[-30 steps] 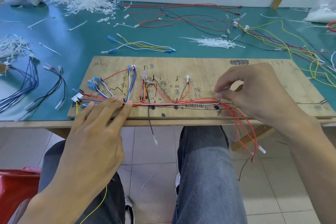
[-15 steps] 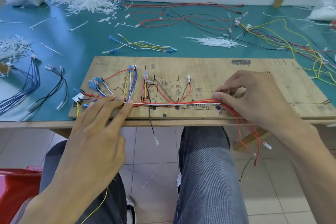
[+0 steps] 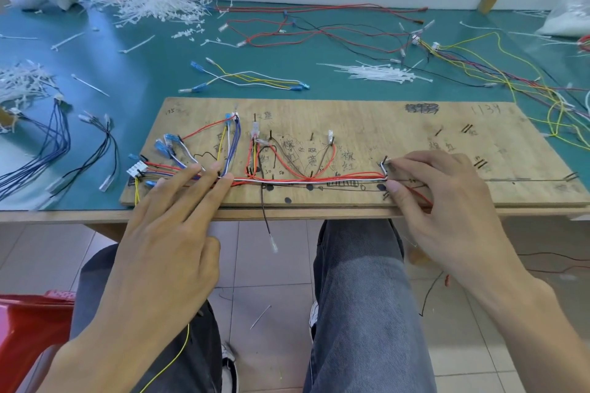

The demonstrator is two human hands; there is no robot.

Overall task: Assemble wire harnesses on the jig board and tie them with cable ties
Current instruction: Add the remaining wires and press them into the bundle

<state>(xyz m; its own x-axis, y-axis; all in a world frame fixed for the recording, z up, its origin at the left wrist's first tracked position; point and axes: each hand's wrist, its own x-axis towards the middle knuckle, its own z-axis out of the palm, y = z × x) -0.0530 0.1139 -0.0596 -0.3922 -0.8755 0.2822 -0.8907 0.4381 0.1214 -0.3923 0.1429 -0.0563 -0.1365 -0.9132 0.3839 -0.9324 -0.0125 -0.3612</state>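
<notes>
The left hand (image 3: 166, 242) lies flat on the jig board (image 3: 367, 124). Its grip is spread, with straight fingers pressing the wire bundle (image 3: 306, 181) down, probably to stop the trunk from sliding. The bundle runs straight from under those fingertips across to the right hand (image 3: 447, 210). That grip is pinched, thumb and forefinger nipping the wires where they bend at a nail (image 3: 385, 159), seemingly to draw the run tight for tying. Loose cable ties (image 3: 380, 73) lie on the desk (image 3: 159, 67) beyond the right grip, well apart from it.
</notes>
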